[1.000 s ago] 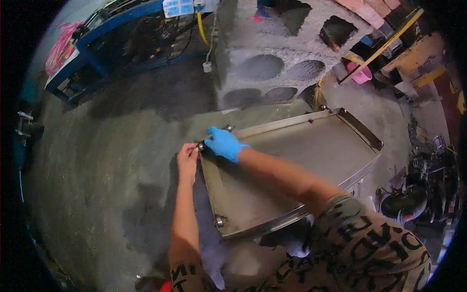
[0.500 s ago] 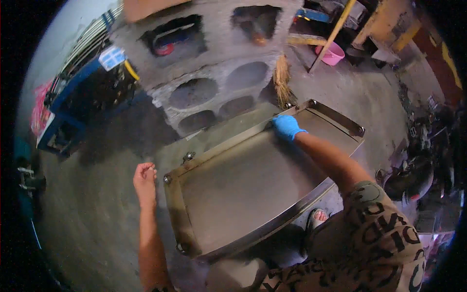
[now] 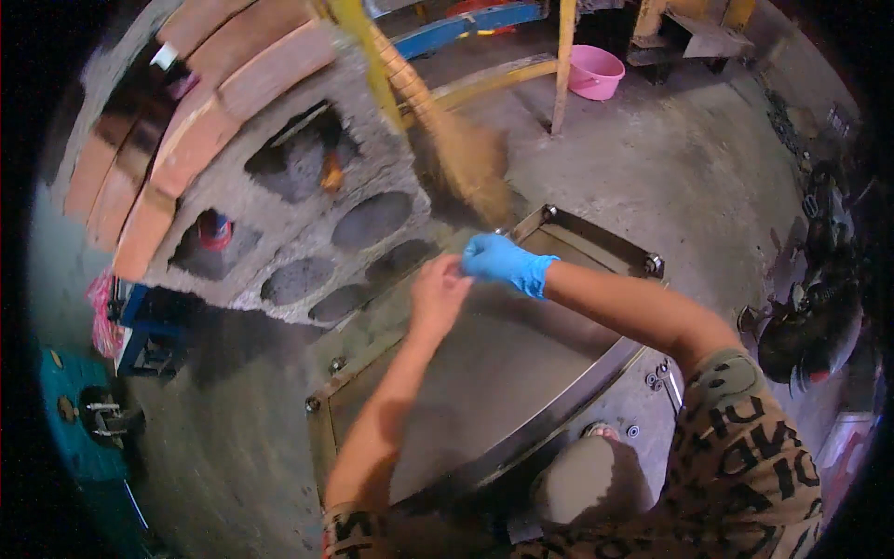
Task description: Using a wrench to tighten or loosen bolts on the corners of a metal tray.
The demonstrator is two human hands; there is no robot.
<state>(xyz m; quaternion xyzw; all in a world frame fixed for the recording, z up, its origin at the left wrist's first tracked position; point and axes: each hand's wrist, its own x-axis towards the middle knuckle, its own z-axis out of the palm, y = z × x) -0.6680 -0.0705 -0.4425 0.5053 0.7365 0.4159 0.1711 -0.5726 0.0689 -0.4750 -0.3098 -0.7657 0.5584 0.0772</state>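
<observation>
1. At the far left, a grey concrete block wall (image 3: 307, 233) with round and squarish hollows runs beside the work. Its foot lies just beyond the far long edge of the metal tray (image 3: 521, 373).

2. The metal tray sits low on the concrete floor (image 3: 670, 177), a shallow rectangular frame with raised rims. Its long axis runs from the near-left corner, by the person's knee, up to the far-right corner, where a bolt or roller (image 3: 654, 264) shows.

3. The left hand (image 3: 438, 291) is bare and hangs over the far long edge of the tray, about midway along it. Its fingers are curled toward the other hand. The view is blurred, so I cannot tell whether they pinch something small or are only bunched.

4. The right hand (image 3: 498, 261), in a blue glove, meets the left one at that same far edge, fingertips touching or nearly so. It looks partly closed, perhaps around a small fitting, but whether it grasps anything cannot be told.

5. Both hands sit at one spot, so neither is clearly nearer. The right forearm crosses the tray's width from the near-right side, and the left crosses from the near-left corner.

6. Right of the hands, a straw broom (image 3: 466, 168) leans down toward the tray's far-right corner, close to but apart from the glove.

7. Further off, a pink bucket (image 3: 596, 71) stands well away.
</observation>
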